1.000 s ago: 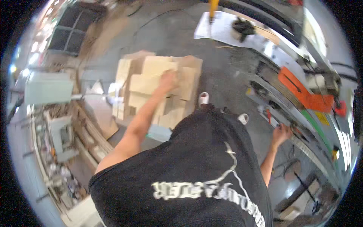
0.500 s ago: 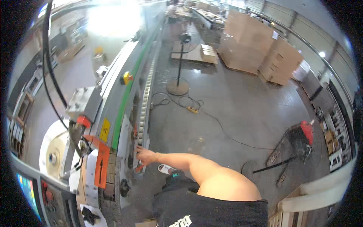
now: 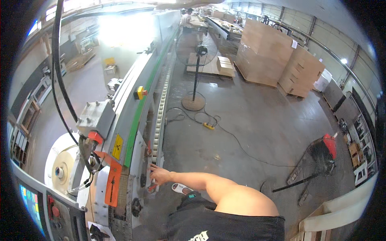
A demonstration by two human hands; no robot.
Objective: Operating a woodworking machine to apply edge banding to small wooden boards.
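Observation:
My right hand (image 3: pixel 160 175) reaches left to the side of a long machine (image 3: pixel 134 148), fingers apart at its metal side plate. Just below the fingers is a red handle (image 3: pixel 152 187); whether a fingertip touches it, I cannot tell. A second red handle (image 3: pixel 149 148) sits a little farther along the same plate. Beside the hand begins a strip of pale rollers (image 3: pixel 157 136) that runs away along the machine. A black knob (image 3: pixel 136 207) sits lower on the machine's side. My left hand does not show.
On the left are a screen panel (image 3: pixel 30 201) and an orange arrow plate (image 3: pixel 113 184). A pedestal fan (image 3: pixel 196 76) stands ahead, its cable (image 3: pixel 241 146) across the floor. Tall cardboard stacks (image 3: pixel 263 52) and a pallet jack (image 3: pixel 317 156) are to the right. Far off is a person (image 3: pixel 187 18).
The view has shifted, so the machine and floor things sit slightly lower and to the right. My right hand stays at the same side plate, its fingers still apart.

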